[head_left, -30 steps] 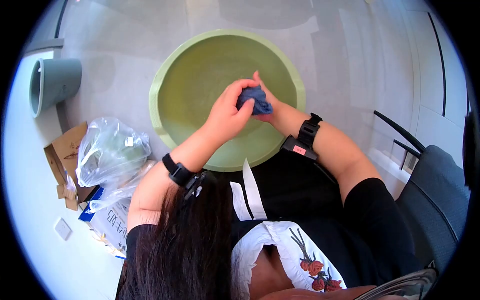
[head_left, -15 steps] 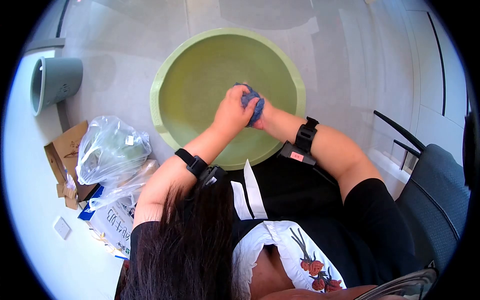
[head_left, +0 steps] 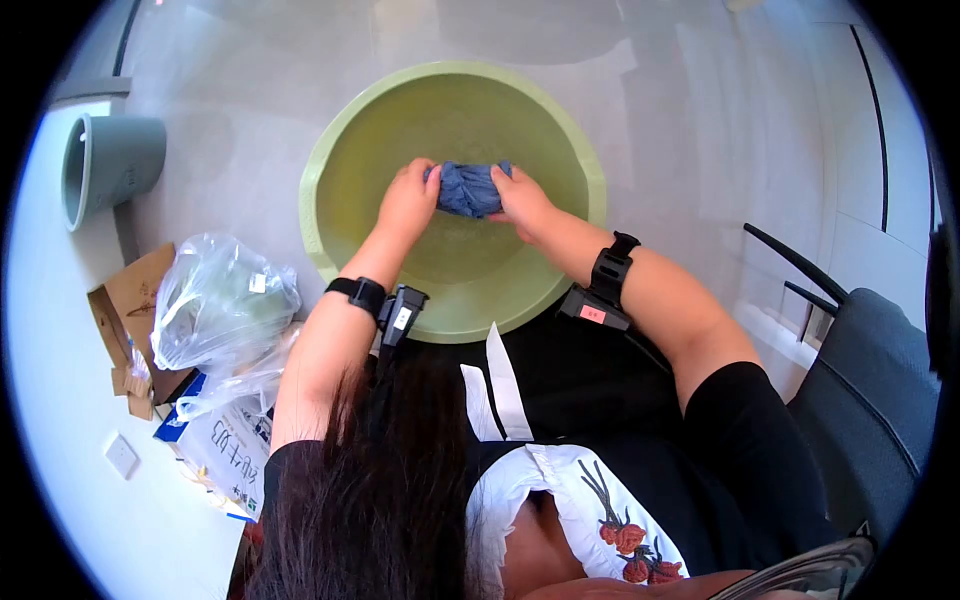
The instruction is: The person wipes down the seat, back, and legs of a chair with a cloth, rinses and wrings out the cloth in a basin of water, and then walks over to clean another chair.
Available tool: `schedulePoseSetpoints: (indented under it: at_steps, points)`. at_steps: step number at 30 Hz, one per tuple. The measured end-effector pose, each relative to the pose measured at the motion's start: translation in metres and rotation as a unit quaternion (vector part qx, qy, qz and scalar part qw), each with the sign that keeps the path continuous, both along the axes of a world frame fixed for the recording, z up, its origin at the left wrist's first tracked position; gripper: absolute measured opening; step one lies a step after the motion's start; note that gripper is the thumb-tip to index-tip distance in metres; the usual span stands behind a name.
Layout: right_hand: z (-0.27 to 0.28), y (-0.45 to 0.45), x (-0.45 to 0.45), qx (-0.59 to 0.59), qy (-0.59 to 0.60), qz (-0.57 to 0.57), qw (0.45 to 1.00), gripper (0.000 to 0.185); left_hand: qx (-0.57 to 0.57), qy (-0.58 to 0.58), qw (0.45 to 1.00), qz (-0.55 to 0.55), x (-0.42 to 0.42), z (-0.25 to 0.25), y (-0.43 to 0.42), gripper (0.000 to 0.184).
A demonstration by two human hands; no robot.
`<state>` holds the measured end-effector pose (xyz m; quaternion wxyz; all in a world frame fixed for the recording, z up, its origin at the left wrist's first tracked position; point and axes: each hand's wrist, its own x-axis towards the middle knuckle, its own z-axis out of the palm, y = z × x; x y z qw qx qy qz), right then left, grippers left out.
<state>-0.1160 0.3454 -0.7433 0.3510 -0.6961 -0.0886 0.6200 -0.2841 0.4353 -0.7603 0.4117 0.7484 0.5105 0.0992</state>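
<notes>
A crumpled blue cloth (head_left: 467,190) is stretched between my two hands above a wide, round green basin (head_left: 316,190). My left hand (head_left: 408,198) grips its left end, thumb on top. On the other end, my right hand (head_left: 522,203) is closed with the thumb lying over the fabric. The fingers beneath the cloth are mostly hidden. Both hands are inside the basin's outline as seen from above.
To the left lie a grey-green bin (head_left: 140,160), an opened cardboard box (head_left: 125,300), a clear plastic bag (head_left: 225,305) and a white-and-blue carton (head_left: 225,450). A dark chair (head_left: 865,390) stands at the right.
The cloth was bunched into a ball between my joined hands. My hands have since drawn apart, the left one moving left, and the cloth is spread out between them.
</notes>
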Motion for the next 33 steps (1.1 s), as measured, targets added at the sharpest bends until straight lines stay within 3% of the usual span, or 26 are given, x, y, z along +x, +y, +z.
schedulePoseSetpoints:
  at_steps: [3, 7, 10, 13, 14, 17, 20, 22, 25, 26, 28, 30, 33]
  points:
    - [-0.009, -0.008, 0.014, -0.017, -0.056, 0.001, 0.998, 0.052, 0.041, 0.042, 0.997, -0.04, -0.019, 0.001, 0.005, 0.032]
    - [-0.006, -0.004, 0.02, -0.039, -0.111, -0.015, 0.993, 0.058, 0.118, 0.126, 0.984, -0.051, -0.019, 0.004, 0.002, 0.058]
    - [-0.016, -0.003, 0.02, -0.026, -0.118, 0.03, 0.992, 0.062, 0.176, 0.265, 0.924, -0.21, -0.005, 0.012, -0.01, 0.075]
    - [-0.006, -0.003, 0.013, -0.022, -0.09, 0.038, 0.995, 0.064, 0.087, 0.296, 0.923, -0.228, -0.002, -0.011, -0.013, 0.08]
    - [-0.007, -0.004, 0.013, -0.019, -0.079, 0.043, 0.996, 0.065, 0.082, 0.299, 0.92, -0.24, -0.001, -0.013, -0.01, 0.074]
    - [0.002, -0.004, 0.01, -0.016, -0.043, 0.052, 0.998, 0.069, 0.007, 0.278, 0.95, -0.14, 0.004, -0.038, -0.002, 0.065]
    - [0.021, -0.001, 0.007, -0.011, 0.008, 0.049, 0.999, 0.075, -0.066, 0.137, 0.988, -0.023, 0.007, -0.027, 0.0, 0.055]
    - [0.027, 0.0, 0.005, 0.007, 0.057, 0.038, 0.998, 0.084, -0.099, 0.036, 0.993, -0.06, 0.01, 0.013, 0.001, 0.052]
    - [0.036, 0.011, -0.001, -0.068, 0.075, -0.041, 0.994, 0.076, -0.151, -0.095, 0.979, -0.099, 0.022, 0.075, -0.004, 0.05]
    - [0.033, 0.01, 0.003, -0.022, 0.161, -0.047, 0.986, 0.074, -0.167, -0.133, 0.971, -0.107, 0.024, 0.088, -0.005, 0.049]
    - [0.029, 0.01, 0.011, 0.068, 0.326, -0.055, 0.941, 0.072, -0.225, -0.176, 0.948, -0.138, 0.026, 0.11, -0.003, 0.05]
    - [0.033, 0.012, 0.011, 0.057, 0.331, -0.07, 0.939, 0.065, -0.285, -0.21, 0.922, -0.157, 0.024, 0.115, 0.0, 0.048]
    - [0.033, 0.013, 0.007, 0.061, 0.331, -0.098, 0.936, 0.053, -0.467, -0.333, 0.819, 0.013, 0.02, 0.092, 0.002, 0.044]
